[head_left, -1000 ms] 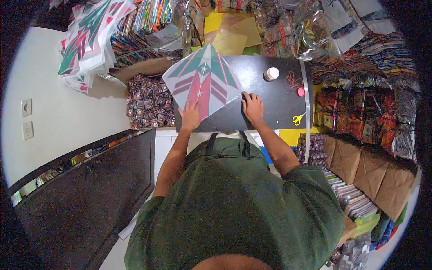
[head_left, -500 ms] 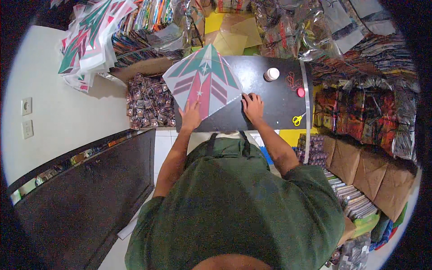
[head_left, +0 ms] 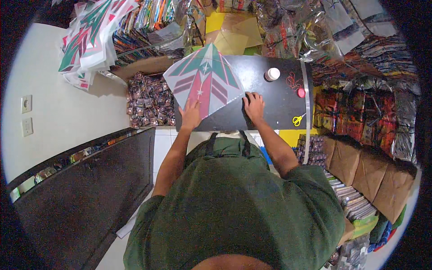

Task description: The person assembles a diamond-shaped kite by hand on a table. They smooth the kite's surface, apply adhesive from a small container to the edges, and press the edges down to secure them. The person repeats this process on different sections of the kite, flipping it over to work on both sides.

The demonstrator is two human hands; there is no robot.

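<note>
The kite [head_left: 204, 83] lies on the left part of the bench [head_left: 274, 108], its far tip pointing away from the person and its printed face up. The left hand [head_left: 191, 118] rests on the red panel at the near end, its fingers a little spread and laid on the sheet rather than closed around it. The right hand [head_left: 255, 106] is at the right corner, fingers bent with their tips by the edge; whether they pinch the sheet or merely press beside it cannot be told.

For good handling, the left palm should weigh lightly, since the sheet looks thin and could crease or drag under a hard push. The right fingers would do best following the pale near right edge in short, even strokes, meeting the left hand at the near end so that no ripple is trapped between them. The jar [head_left: 272, 74], red cap [head_left: 301, 92], thread [head_left: 293, 81] and scissors [head_left: 297, 120] sit well apart on the right, leaving the right elbow room, though a wide sweep could snag the thread
</note>
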